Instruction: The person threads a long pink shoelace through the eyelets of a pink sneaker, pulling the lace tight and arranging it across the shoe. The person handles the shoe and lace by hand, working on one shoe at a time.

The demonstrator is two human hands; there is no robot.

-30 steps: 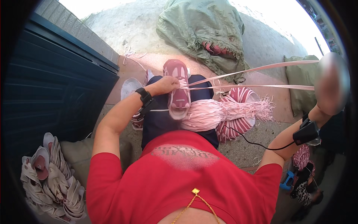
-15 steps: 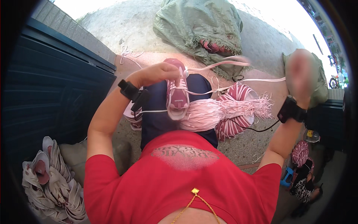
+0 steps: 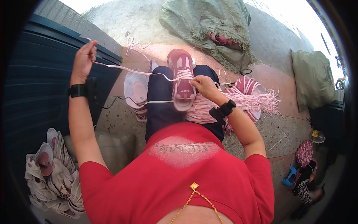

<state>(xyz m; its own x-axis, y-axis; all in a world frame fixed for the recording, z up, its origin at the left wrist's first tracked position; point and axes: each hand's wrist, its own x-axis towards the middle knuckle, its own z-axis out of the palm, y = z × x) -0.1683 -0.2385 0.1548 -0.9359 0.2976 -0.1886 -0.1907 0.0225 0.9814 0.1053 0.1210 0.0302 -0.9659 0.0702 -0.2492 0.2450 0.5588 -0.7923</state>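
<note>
A maroon and pink sneaker upper [image 3: 183,91] rests across my thighs, its white-pink laces partly threaded through the eyelets. Out to the left, my left hand [image 3: 85,59] is closed on one end of a shoelace [image 3: 128,70], which runs taut from there to the shoe's eyelets. My right hand [image 3: 205,86] is at the shoe's right edge, fingers pinched together; whatever they hold is too small to make out. A thick bundle of pink laces [image 3: 201,110] lies across my right thigh, over striped pink and maroon shoe parts [image 3: 250,86].
Pale shoe uppers [image 3: 136,91] are stacked left of my legs, and a larger pile of uppers [image 3: 56,175] sits at lower left. Green sacks [image 3: 209,26] lie ahead, another sack [image 3: 313,76] at right. A dark blue panel [image 3: 48,78] borders the left side.
My left hand has swung from the shoe out to the far left, drawing a lace with it. My right hand has come back from the far right to the shoe's edge.
</note>
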